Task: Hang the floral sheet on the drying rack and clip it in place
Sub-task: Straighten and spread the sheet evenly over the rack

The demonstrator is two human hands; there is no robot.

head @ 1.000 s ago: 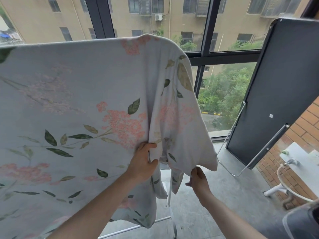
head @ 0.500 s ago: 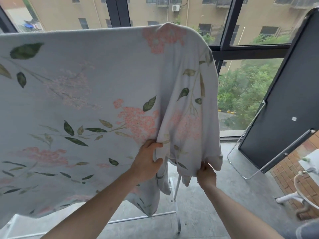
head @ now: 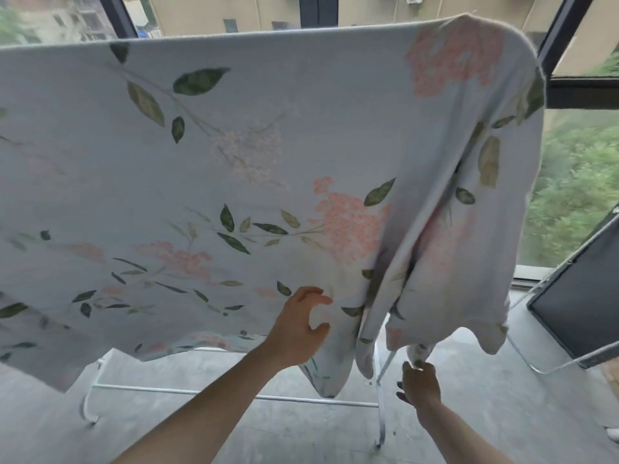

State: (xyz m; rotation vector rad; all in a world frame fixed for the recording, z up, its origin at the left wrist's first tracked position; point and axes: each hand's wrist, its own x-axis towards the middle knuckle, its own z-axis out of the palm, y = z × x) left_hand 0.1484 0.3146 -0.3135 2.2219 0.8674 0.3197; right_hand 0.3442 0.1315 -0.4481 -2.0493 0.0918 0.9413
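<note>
The floral sheet (head: pixel 254 169), pale with pink blossoms and green leaves, hangs draped over the top of the white drying rack (head: pixel 234 395) and covers most of the view. Its right end falls in bunched folds down to the rack's right leg (head: pixel 380 413). My left hand (head: pixel 301 326) hovers just in front of the sheet's lower part, fingers loosely curved and holding nothing. Lower to the right, my right hand (head: pixel 418 385) pinches the bottom corner of the hanging folds. No clip is in view.
A black panel on a thin metal frame (head: pixel 576 313) leans at the right, close to the sheet's end. Dark-framed windows (head: pixel 582 85) stand behind the rack. Grey concrete floor (head: pixel 201 430) lies under the rack.
My left hand has let go of the fold it gripped and opened. My right hand has dropped lower along the sheet's corner. The view has swung left, showing more of the sheet.
</note>
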